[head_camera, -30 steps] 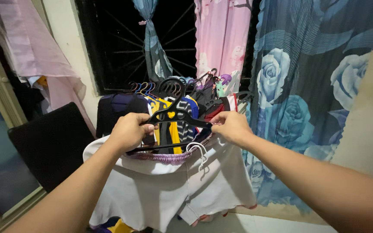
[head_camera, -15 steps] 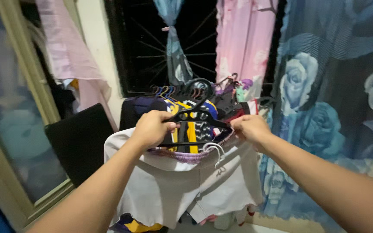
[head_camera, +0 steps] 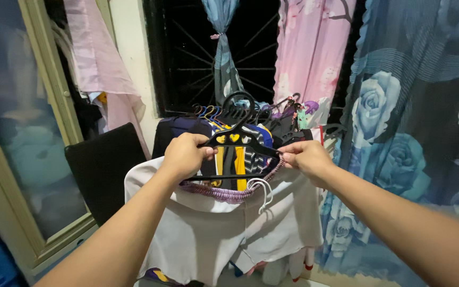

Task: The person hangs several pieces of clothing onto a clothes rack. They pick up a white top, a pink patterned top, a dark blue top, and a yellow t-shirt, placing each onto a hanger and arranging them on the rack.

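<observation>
Clothes rack in front of the barred window [head_camera: 187, 58] carries a row of coloured hangers [head_camera: 211, 112] with dark garments [head_camera: 179, 130]. White cloth [head_camera: 213, 234] is draped over the front. Rack bar itself mostly hidden.

A black plastic hanger [head_camera: 237, 139] is sitting between both hands, above white shorts [head_camera: 213, 223], with the barred window [head_camera: 208, 53] standing behind
</observation>
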